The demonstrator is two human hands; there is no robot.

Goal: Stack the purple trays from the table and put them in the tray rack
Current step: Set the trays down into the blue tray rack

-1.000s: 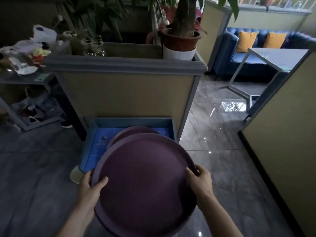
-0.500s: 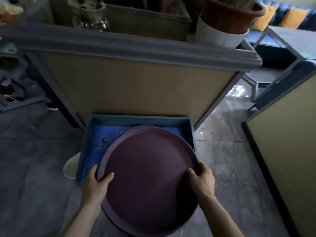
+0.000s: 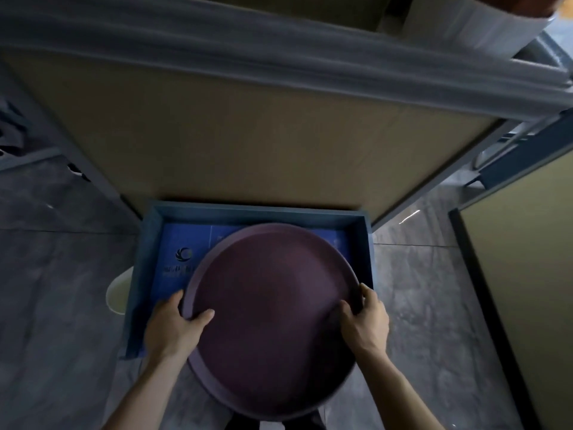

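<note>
We find both hands closed on the purple tray [image 3: 273, 318] | left hand [image 3: 173, 328], right hand [image 3: 366, 321] at opposite rims, keeping it level | tray over blue rack [image 3: 142, 274], overhanging its near edge.

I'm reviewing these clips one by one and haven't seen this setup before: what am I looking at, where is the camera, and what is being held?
There is no machine here. A camera worn on a person's head looks down at their two bare hands. The left hand and the right hand grip opposite edges of a round purple plastic tray, thumbs over its rim. The tray is over a shallow blue rectangular bin on the grey marble floor, against a tan partition panel. Whether more trays lie underneath cannot be told.
</note>
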